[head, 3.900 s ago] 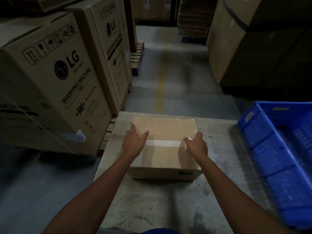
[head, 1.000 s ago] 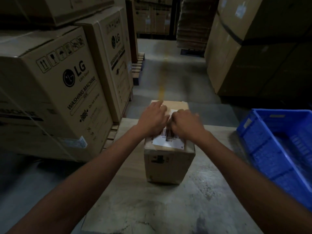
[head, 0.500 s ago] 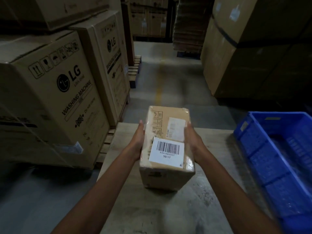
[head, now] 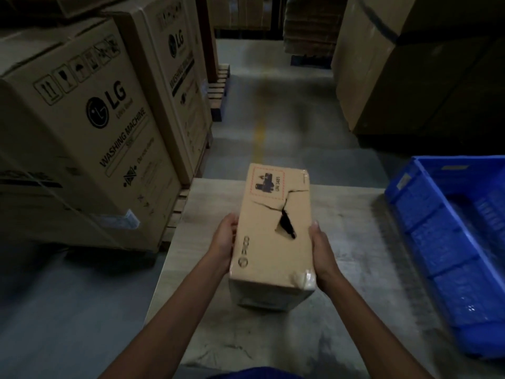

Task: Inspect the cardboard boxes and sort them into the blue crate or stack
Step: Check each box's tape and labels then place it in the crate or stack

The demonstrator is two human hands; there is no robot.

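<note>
Two hands do the work here: your left hand (head: 224, 239) and right hand (head: 323, 250) clasp the small brown cardboard box (head: 262, 250) by its long sides, fingers curled round its edges. You hold it over the middle of the pale grey surface (head: 355, 242), face tilted up toward you, likely so the jagged tear (head: 284, 222) in that panel reads clearly. The blue plastic crate (head: 426, 231) sits near on the right, probably where this damaged one belongs.
</note>
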